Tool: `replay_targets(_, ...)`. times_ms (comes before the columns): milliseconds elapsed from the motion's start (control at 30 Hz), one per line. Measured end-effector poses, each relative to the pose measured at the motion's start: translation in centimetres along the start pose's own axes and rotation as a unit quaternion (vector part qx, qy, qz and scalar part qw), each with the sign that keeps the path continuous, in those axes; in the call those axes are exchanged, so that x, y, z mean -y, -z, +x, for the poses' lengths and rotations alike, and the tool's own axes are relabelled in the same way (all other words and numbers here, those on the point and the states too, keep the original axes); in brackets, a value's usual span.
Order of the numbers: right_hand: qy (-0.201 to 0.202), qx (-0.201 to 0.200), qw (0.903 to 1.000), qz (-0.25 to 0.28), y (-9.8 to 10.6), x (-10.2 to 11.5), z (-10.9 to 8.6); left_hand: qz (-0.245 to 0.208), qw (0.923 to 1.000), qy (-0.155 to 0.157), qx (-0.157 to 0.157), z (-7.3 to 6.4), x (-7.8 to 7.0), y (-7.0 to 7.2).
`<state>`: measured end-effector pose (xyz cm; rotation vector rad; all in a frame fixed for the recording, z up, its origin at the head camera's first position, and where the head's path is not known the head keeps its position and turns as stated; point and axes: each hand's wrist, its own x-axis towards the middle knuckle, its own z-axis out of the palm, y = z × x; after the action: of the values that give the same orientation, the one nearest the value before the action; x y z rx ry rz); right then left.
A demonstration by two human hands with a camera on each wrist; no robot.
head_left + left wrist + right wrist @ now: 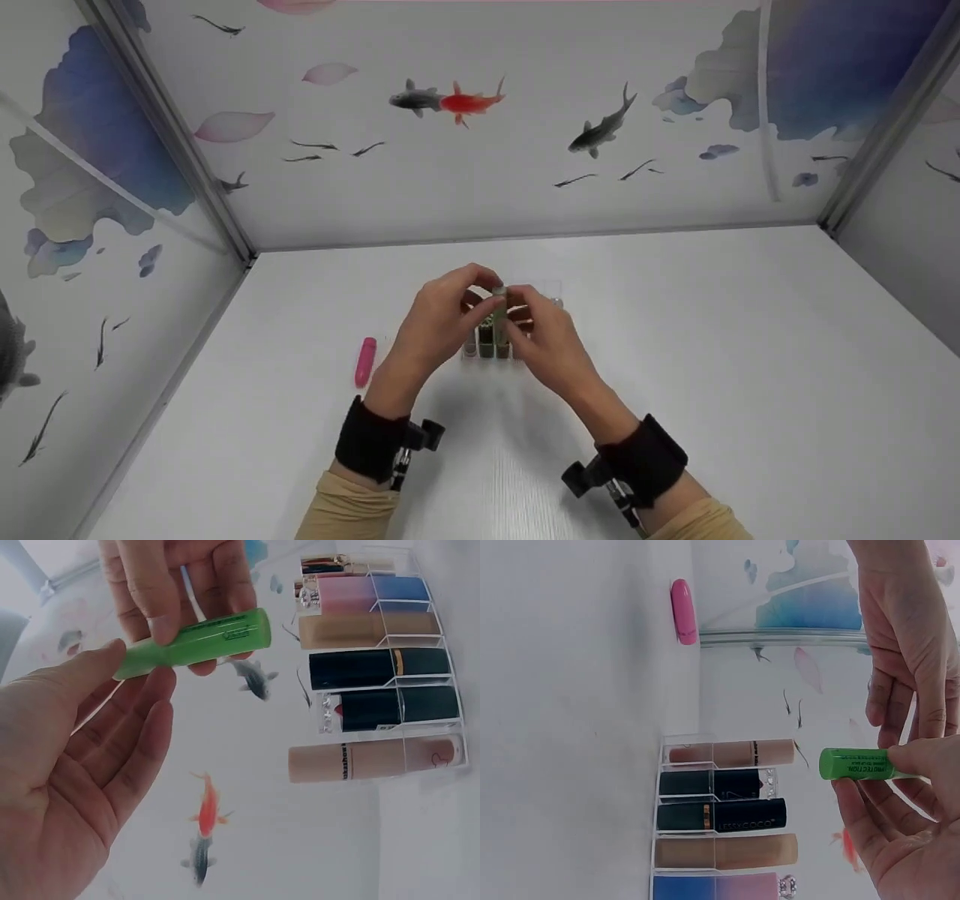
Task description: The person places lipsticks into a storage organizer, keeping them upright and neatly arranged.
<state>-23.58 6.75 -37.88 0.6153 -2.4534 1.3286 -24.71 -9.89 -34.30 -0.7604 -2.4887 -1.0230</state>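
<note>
A green lip balm tube (217, 639) with dark lettering is held upright between both hands, in front of a clear lipstick stand (555, 287). My left hand (442, 315) pinches its upper end between thumb and fingers. Lower down, my right hand (553, 343) grips the tube's body with thumb and fingertips. The left fingers partly cover the top end, so I cannot tell whether a cap sits there. In the right wrist view the tube (855, 763) shows its flat base, raised clear of the stand.
Several lipsticks and gloss tubes stand in the stand's slots, among them a black lipstick (351, 669), a beige tube (345, 630) and a pink-and-blue one (746, 887). A pink tube (365, 362) lies on the white table (750, 375) to the left. Printed panels (510, 172) enclose the table.
</note>
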Motion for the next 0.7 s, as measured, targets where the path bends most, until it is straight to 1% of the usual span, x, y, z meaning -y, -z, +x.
replay_targets(100,0.012,-0.02,0.9997,-0.009,0.4,-0.1,0.0,0.014,0.9994,-0.014,-0.027,0.0,-0.2,-0.7)
replay_targets(200,0.025,-0.041,0.9988,-0.015,1.0,-0.2,0.1,0.021,0.9987,-0.019,-0.041,0.2,-0.6,-1.3)
replay_targets(367,0.033,-0.071,0.9965,-0.027,1.9,-0.7,0.2,0.028,0.9984,-0.014,-0.047,0.6,-1.3,-2.4)
replay_targets(600,0.036,-0.115,0.9917,-0.045,2.8,-1.0,0.6,0.011,0.9976,-0.001,-0.068,1.9,-2.7,-2.7)
replay_targets(700,0.03,-0.13,0.9898,-0.051,3.1,-1.1,0.7,0.019,0.9971,0.001,-0.074,2.3,-2.9,-3.2)
